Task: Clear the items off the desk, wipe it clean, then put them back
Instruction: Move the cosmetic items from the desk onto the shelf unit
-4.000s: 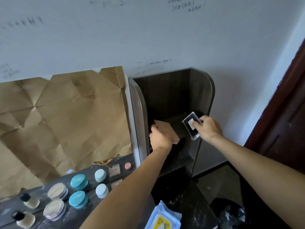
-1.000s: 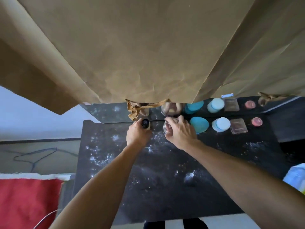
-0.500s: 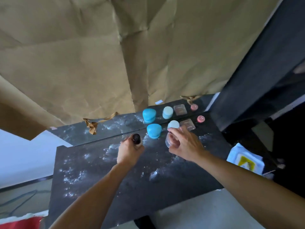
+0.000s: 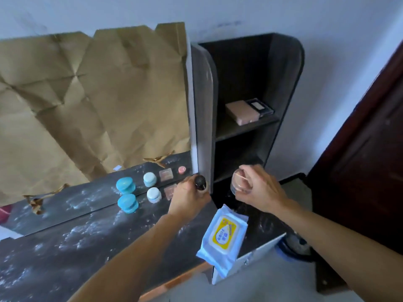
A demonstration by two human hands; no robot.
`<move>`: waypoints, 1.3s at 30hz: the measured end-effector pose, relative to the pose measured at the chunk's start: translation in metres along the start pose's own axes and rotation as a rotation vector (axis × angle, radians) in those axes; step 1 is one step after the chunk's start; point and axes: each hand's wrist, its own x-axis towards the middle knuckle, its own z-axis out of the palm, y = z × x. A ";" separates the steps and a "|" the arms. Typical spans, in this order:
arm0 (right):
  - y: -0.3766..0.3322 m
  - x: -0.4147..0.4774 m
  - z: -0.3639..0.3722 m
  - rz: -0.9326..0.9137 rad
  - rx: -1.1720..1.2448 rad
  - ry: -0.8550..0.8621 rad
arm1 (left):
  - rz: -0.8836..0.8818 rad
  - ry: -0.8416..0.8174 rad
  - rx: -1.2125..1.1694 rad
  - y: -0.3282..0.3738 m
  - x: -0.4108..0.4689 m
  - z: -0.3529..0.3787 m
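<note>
The left hand (image 4: pixel 189 199) is curled round a small black-capped bottle (image 4: pixel 200 182), which is held upright above the right rear corner of the tabletop (image 4: pixel 87 236). The right hand (image 4: pixel 259 188) is closed on a clear round jar (image 4: pixel 241 182), which is held in the air in front of the lower opening of the dark shelf unit (image 4: pixel 285 73).

A tan box (image 4: pixel 242 112) and a black case (image 4: pixel 260 106) are located side by side on the upper shelf. A teal jar (image 4: pixel 127 203), a pale blue jar (image 4: pixel 154 195) and a clear square case (image 4: pixel 170 191) are lined up along the rear of the tabletop, against the mirror (image 4: pixel 76 199), in which they are reflected. The tabletop is dusted with white powder. A wipes pack (image 4: pixel 224 234) is positioned at the right front corner, overhanging the edge. The upper mirror is covered by creased brown paper (image 4: pixel 87 94).
</note>
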 end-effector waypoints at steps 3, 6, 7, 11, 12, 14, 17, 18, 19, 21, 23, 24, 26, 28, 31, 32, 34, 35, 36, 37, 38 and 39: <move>0.017 0.028 -0.042 -0.012 0.061 0.094 | 0.115 -0.055 0.021 0.029 0.021 0.006; 0.020 0.066 -0.073 -0.046 0.008 0.129 | 0.161 -0.067 0.065 0.047 0.045 0.008; 0.019 0.080 -0.082 -0.055 -0.005 0.145 | 0.162 -0.074 0.074 0.052 0.053 0.009; 0.012 0.135 -0.100 -0.111 0.014 0.138 | 0.105 -0.082 0.085 0.061 0.080 0.008; 0.010 0.147 -0.100 -0.119 0.022 0.122 | 0.085 -0.083 0.073 0.062 0.085 0.007; 0.005 0.172 -0.097 -0.137 0.030 0.088 | 0.050 -0.080 0.054 0.062 0.091 0.004; -0.007 0.204 -0.087 -0.179 0.006 0.036 | 0.040 -0.041 0.073 0.062 0.097 0.000; -0.009 0.215 -0.081 -0.188 0.012 0.011 | 0.035 -0.029 0.086 0.063 0.098 -0.001; -0.012 0.224 -0.076 -0.189 0.018 -0.022 | 0.025 -0.019 0.099 0.063 0.099 -0.002; -0.015 0.241 -0.063 -0.196 -0.003 -0.087 | 0.006 0.014 0.122 0.065 0.100 -0.002; -0.019 0.254 -0.053 -0.218 -0.055 -0.131 | 0.012 0.047 0.150 0.069 0.101 0.001; -0.021 0.259 -0.049 -0.224 -0.062 -0.151 | 0.009 0.057 0.165 0.071 0.101 0.003; -0.021 0.269 -0.044 -0.256 -0.016 -0.191 | -0.029 0.074 0.180 0.077 0.102 0.006; -0.016 0.276 -0.040 -0.332 0.011 -0.231 | -0.053 0.119 0.184 0.084 0.104 0.013; -0.004 0.283 -0.044 -0.429 0.035 -0.291 | -0.103 0.196 0.186 0.101 0.111 0.025; 0.001 0.284 -0.048 -0.441 0.035 -0.304 | -0.121 0.213 0.181 0.108 0.114 0.029; 0.014 0.289 -0.057 -0.477 0.070 -0.288 | -0.132 0.241 0.189 0.121 0.121 0.037; 0.021 0.292 -0.062 -0.489 0.108 -0.260 | -0.132 0.254 0.190 0.127 0.124 0.040; 0.028 0.297 -0.066 -0.485 0.144 -0.227 | -0.138 0.266 0.184 0.133 0.128 0.045; 0.035 0.302 -0.071 -0.476 0.171 -0.190 | -0.155 0.278 0.180 0.138 0.133 0.049; 0.041 0.306 -0.075 -0.460 0.180 -0.159 | -0.186 0.288 0.184 0.141 0.138 0.054; 0.046 0.309 -0.079 -0.445 0.167 -0.141 | -0.225 0.292 0.190 0.144 0.144 0.058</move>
